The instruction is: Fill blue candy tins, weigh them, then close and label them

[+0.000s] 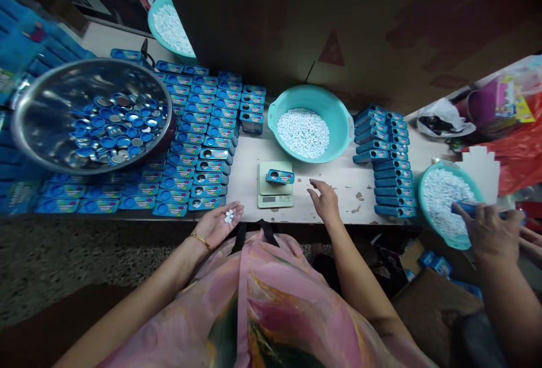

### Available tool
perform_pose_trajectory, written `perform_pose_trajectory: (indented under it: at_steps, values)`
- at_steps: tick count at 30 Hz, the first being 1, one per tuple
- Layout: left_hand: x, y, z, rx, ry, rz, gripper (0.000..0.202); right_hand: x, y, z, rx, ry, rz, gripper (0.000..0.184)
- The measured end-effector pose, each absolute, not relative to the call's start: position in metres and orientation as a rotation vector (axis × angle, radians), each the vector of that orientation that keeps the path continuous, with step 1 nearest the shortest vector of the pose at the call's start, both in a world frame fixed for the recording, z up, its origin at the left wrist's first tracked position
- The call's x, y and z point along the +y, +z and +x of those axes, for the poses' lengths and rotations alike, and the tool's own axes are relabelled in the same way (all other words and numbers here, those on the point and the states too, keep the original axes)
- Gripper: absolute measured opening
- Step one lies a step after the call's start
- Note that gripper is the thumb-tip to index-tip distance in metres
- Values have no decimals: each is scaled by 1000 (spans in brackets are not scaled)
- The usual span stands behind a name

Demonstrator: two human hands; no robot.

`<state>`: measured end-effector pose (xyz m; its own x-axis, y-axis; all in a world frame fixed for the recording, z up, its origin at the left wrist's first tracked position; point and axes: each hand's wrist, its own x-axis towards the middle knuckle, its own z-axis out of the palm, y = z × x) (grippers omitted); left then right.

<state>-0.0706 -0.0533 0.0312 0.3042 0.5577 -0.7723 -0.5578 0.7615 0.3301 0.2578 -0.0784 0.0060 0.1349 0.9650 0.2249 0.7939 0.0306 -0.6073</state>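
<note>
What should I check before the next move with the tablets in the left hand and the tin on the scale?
1. A few tablets lie on the open left hand: ok.
2. The tin sits on the scale, hole up: ok.
3. The scale display is too small to read: cannot tell.
4. The right hand is open beside the scale, nothing seen in it: ok.
5. The co-worker's hand is at the far right bowl, away from the scale: ok.

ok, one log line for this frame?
left hand: open, palm up, white tablets on it | right hand: open, over table beside scale | blue tin: on scale | tablet basin: behind scale
</note>
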Motion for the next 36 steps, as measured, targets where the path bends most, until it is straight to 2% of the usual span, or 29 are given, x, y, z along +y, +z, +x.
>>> perform_pose_trajectory:
  at_steps: [10, 18, 23, 27, 29, 33, 36]
  values:
    - [-53, 34, -65, 1032, 744, 13, 22, -62, -1, 234, -1589, 520, -1636, 46]
    - [-40, 42, -45, 1038, 759, 68, 29, -67, 21, 223, -1632, 406, -1618, 36]
    - [-32, 46, -35, 1006, 753, 84, 23, -47, -2, 217, -1528, 610, -1585, 56]
    - [-20, 43, -27, 972, 776, 45, 22, -28, -8, 206, -1592, 768, -1519, 45]
    - [-12, 39, -23, 973, 806, 20, 23, -29, 9, 196, -1688, 680, -1514, 38]
    - [1, 33, -16, 930, 860, 4, 23, -46, 65, 172, -2102, 310, -1464, 39]
    - [7, 33, -7, 888, 876, 26, 24, -53, 88, 158, -2333, 114, -1455, 36]
